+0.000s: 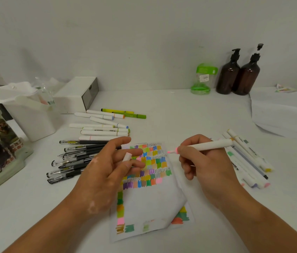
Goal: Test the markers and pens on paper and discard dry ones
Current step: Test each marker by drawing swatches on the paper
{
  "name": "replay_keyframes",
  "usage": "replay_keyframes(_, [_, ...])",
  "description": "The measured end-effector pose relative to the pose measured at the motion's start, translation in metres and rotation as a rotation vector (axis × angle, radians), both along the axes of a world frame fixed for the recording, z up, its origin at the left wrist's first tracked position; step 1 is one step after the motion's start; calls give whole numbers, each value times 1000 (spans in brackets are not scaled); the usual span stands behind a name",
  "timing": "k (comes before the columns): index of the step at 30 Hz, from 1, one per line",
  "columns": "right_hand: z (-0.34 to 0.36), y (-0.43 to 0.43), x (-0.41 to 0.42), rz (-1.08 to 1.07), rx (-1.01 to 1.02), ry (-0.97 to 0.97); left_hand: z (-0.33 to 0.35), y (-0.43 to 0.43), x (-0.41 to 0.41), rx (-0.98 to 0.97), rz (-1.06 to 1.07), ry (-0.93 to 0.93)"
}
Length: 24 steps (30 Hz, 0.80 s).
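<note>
Your right hand (pixel 204 161) grips a white marker (pixel 208 145) in a writing hold. Its pink tip points left, at the far right edge of the paper (pixel 153 198), and you cannot tell whether it touches. Your left hand (pixel 107 172) pinches the white cap (pixel 127 157) between two fingers over the paper's left side, the other fingers loosely spread. The paper lies near you on the table (pixel 180 110), covered in colour swatches. Black pens (pixel 71 161) lie to its left, and more markers (pixel 248 161) lie just right of your right hand.
</note>
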State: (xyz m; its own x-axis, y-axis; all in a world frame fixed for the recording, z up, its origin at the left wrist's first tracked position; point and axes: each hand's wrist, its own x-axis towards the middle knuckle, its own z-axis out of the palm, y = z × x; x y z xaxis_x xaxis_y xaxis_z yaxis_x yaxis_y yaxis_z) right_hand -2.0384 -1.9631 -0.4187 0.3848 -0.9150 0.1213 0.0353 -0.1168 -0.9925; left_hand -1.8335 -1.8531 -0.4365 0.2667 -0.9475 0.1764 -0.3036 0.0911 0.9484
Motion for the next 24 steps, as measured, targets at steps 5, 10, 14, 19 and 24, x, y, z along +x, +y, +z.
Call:
replay_keyframes(5, [2, 0, 0, 25, 19, -45, 3, -2, 1, -2, 13, 63])
replay_keyframes(10, [3, 3, 0, 178, 114, -170, 3, 1, -1, 1, -3, -155])
replay_keyframes(14, [4, 6, 2, 241, 58, -160, 1, 3, 0, 21, 19, -244])
replay_keyframes(19, [3, 9, 2, 282, 18, -131, 2, 4, -2, 14, 19, -258])
replay_keyframes(24, [2, 12, 3, 313, 5, -90, 4, 4, -5, 7, -18, -236])
